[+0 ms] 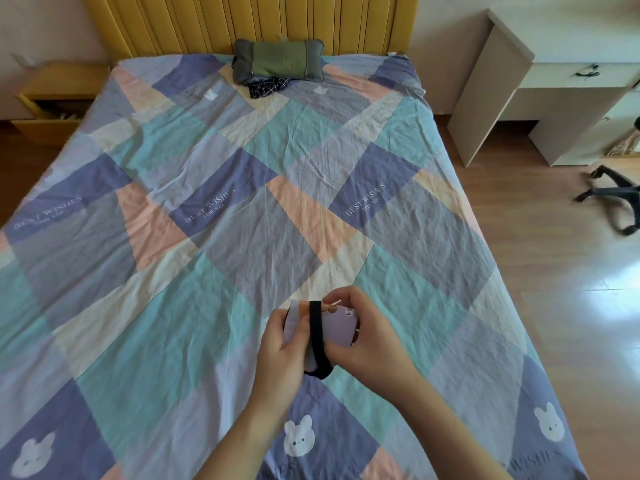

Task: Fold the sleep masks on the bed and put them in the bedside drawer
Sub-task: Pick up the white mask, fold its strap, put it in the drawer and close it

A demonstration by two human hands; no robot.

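Head view, looking down the length of the bed. Both hands meet above the near part of the patchwork sheet and share one folded sleep mask, a pale lilac pad held between them and lifted clear of the bedding. The left hand has its grip closed on the mask's left edge, thumb on top and fingers curled beneath. The right hand has its grip closed on the mask's right side, with the thumb and forefinger pinched at the upper edge. A black elastic strap crosses the mask between the two grips, running from the far edge toward the wrists, where it ends in a dark bunched loop just below the hands. A small printed mark shows on the mask next to the right thumb; it is too small to read. Far ahead of the grips, at the head of the bed, a green and grey pillow lies against the yellow headboard, with a dark checked cloth touching its near edge. Far ahead and to the left of the grips stands the wooden bedside cabinet, its drawer pulled open. Far ahead and to the right, on the wooden floor, stand a pale desk and the black base of a chair.
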